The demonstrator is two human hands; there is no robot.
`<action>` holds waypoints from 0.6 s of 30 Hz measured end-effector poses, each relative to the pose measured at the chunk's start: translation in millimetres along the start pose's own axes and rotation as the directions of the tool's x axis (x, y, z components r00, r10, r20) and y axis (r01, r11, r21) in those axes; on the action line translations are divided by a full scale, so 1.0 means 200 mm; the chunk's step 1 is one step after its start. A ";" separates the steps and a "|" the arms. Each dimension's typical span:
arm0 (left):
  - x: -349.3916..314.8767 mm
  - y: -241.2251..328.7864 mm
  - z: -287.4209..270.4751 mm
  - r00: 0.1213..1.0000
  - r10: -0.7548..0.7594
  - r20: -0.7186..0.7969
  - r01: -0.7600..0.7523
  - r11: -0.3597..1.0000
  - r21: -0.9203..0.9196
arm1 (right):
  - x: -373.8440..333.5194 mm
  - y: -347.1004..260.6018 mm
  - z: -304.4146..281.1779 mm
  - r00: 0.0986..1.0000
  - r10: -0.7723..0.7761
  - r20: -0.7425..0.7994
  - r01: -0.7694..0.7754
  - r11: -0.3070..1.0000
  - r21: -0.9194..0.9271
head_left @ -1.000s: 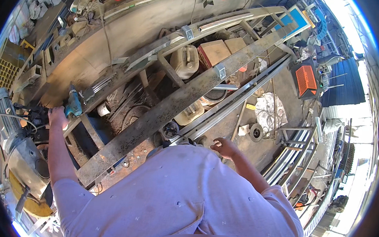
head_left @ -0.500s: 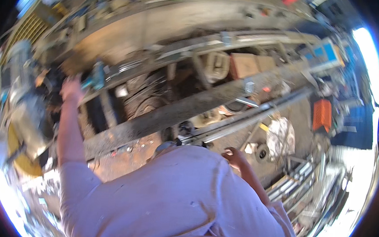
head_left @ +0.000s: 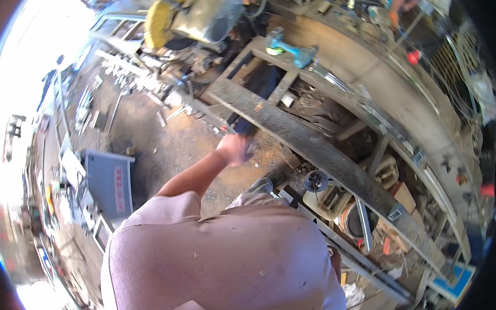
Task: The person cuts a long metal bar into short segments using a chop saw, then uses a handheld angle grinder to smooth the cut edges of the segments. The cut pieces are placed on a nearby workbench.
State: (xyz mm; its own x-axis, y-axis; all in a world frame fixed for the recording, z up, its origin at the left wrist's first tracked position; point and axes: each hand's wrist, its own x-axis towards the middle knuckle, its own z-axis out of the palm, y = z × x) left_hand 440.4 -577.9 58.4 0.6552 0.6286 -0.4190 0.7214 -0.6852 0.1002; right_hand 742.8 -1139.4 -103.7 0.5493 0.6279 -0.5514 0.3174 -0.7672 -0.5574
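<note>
My left hand [head_left: 236, 150] is stretched out over the littered floor, just short of the bench's near beam [head_left: 294, 135]. Motion smears its fingers, so whether it holds anything is unclear. Of my right arm only a strip of skin [head_left: 335, 261] shows beside my shirt; its fingers are hidden. On the far left end of the metal bench frame lies a teal cordless drill [head_left: 293, 51], apart from both hands. A short metal channel piece [head_left: 364, 224] leans across the near beam.
A yellow-guarded machine [head_left: 203, 10] stands beyond the bench's left end. To the left is a grey bin [head_left: 109, 182] with metal scraps around it. Buckets and a pale jerrycan [head_left: 387, 174] sit under the bench. Long metal profiles [head_left: 366, 270] run low at right.
My view and body have turned left. My left hand has come away from beside the drill and is now over the floor. My right hand has dropped mostly out of sight.
</note>
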 end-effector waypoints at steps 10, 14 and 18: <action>-1.18 -0.29 0.96 0.778 -0.092 0.621 0.178 0.981 -0.078 | 0.09 -0.02 0.00 0.973 0.143 0.182 -0.180 0.961 0.208; -1.34 -0.43 1.07 0.822 -0.188 0.537 0.326 0.929 -0.174 | 0.08 -0.25 0.16 0.954 0.011 0.298 -0.087 0.966 0.243; -1.36 -0.63 1.16 0.857 -0.217 0.467 0.377 0.882 -0.284 | 0.14 -0.44 0.31 0.894 -0.233 0.382 0.325 0.925 -0.197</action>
State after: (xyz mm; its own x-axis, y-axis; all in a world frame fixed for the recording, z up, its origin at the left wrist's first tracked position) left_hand 118.0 -748.1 -50.1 0.3008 0.5156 -0.8023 0.9468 -0.2626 0.1862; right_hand 681.9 -1046.3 -109.5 0.1223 0.7907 -0.5999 0.6242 -0.5312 -0.5729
